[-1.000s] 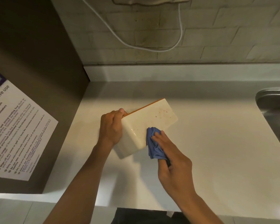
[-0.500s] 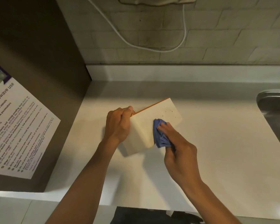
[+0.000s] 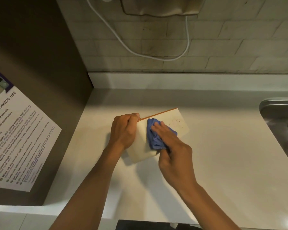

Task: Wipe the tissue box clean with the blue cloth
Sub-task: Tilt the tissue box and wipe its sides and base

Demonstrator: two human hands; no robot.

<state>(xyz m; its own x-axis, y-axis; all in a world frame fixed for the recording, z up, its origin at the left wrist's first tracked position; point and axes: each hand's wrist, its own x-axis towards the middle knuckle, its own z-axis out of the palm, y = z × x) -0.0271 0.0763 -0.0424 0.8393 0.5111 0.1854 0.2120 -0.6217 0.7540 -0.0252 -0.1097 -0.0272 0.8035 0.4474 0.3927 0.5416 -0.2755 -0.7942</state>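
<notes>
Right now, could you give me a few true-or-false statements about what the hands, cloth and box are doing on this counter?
1. The right hand presses the cloth on the box. True.
2. The left hand lies flat on the counter. False: it grips the box's left end.
3. Brown specks show on the box beyond the cloth. True.
4. The box sits in the sink. False: it is on the counter, left of the sink.
5. The cloth is red. False: blue.

One head-worn camera looks steeply down — close over the counter [image 3: 214, 163] — facing the tiled wall [image 3: 223, 47].
</notes>
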